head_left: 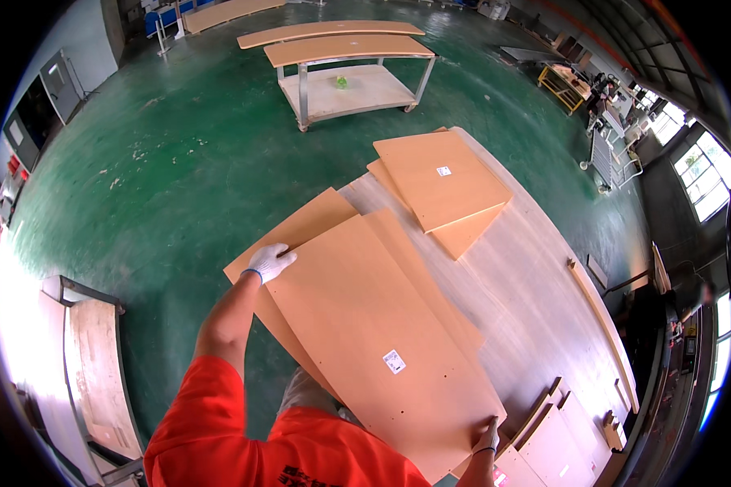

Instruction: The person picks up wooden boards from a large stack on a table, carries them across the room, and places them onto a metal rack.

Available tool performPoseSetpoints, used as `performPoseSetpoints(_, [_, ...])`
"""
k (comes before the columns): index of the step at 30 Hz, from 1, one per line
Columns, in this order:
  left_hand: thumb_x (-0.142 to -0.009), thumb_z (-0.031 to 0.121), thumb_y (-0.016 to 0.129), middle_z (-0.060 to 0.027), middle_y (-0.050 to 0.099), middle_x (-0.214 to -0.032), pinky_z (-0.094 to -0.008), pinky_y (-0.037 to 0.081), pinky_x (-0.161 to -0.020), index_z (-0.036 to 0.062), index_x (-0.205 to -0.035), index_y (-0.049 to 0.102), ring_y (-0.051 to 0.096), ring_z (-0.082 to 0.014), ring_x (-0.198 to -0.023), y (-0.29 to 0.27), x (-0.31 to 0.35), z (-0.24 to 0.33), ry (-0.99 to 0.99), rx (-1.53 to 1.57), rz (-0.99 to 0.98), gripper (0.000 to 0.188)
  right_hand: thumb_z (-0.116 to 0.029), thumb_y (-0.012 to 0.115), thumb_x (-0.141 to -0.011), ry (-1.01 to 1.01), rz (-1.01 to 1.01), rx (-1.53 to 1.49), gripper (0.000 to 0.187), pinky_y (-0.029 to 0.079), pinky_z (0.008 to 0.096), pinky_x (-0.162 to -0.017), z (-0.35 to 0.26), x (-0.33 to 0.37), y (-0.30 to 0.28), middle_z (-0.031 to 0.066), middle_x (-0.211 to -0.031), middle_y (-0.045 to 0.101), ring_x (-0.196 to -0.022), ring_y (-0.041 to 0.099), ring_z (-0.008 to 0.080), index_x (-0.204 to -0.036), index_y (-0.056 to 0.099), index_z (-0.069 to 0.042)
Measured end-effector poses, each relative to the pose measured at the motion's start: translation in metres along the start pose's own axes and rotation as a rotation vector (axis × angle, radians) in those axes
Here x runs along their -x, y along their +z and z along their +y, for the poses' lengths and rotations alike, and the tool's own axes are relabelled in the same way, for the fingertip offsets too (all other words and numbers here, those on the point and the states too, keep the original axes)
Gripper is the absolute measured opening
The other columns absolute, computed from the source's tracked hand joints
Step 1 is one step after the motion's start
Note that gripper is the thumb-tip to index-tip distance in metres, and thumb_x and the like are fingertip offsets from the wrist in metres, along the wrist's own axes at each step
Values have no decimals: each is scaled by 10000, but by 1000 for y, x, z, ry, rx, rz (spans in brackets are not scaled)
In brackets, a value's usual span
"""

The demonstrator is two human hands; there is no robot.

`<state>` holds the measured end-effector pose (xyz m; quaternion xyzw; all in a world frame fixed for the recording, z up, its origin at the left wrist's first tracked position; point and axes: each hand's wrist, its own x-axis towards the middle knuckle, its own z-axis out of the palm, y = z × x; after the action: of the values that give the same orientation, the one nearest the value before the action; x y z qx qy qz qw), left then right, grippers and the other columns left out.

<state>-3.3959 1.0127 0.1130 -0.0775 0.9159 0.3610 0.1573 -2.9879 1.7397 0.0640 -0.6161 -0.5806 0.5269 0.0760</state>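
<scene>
A large tan wooden panel (345,312) with a white label and a few small holes lies in front of me, askew over other tan panels (300,223) on the table. My left hand (271,262), in a white glove, grips its left edge near the far corner, fingers on top. At the near right corner my gloved right hand (486,437) holds the same panel, its fingers partly hidden. Farther off on the table rests a smaller stack of tan panels (443,178), the top one labelled.
The wood-topped table (503,284) carries pale panels (564,442) at its near right and a long strip (603,333) along its right side. Beyond it stands a wheeled cart (349,89) with long boards on top. A wood-topped bench (101,373) is at left, on the green floor (170,203).
</scene>
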Motion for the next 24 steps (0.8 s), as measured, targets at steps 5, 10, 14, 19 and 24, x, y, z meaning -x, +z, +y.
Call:
performPoseSetpoints(5, [-908,497,710,-196,624,-1395,-412,476,-1092,30,-1481,504,584,-372,-1312,-6,-13,-30,3,-11,115,767,-707,694,-890,50,-6,22,943,536,378,-939,-3,10,30,146,-1269,661,-1081,637,232,-1344,608,115])
performPoseSetpoints(10, [-891,503,742,-207,453,-1560,-415,435,-1146,22,-1524,438,461,-365,-1431,-41,-64,-32,136,8,120,852,-701,750,-845,-45,13,-36,844,546,354,-733,-31,35,88,77,-1005,696,-856,626,192,-1152,716,84])
performPoseSetpoints(14, [-865,493,771,-234,497,-1509,-417,434,-1139,-18,-1475,493,504,-374,-1384,-42,-74,-10,39,10,53,843,-662,749,-873,8,29,38,855,537,347,-903,-46,41,96,111,-1218,686,-1027,639,190,-1282,665,84])
performPoseSetpoints(19, [-840,420,818,-248,611,-1346,-409,497,-1048,-46,-1379,573,619,-355,-1240,-51,-44,-39,11,95,129,754,-656,731,-892,-53,-22,100,839,528,333,-870,-52,43,101,103,-1142,703,-994,628,179,-1253,682,100])
performPoseSetpoints(24, [-910,274,781,-143,651,-1156,-356,527,-920,-44,-1201,647,656,-219,-1051,-66,9,-99,36,316,142,451,-577,721,-939,-111,-85,127,659,501,320,-799,-53,36,118,57,-1052,706,-925,587,137,-1192,751,30])
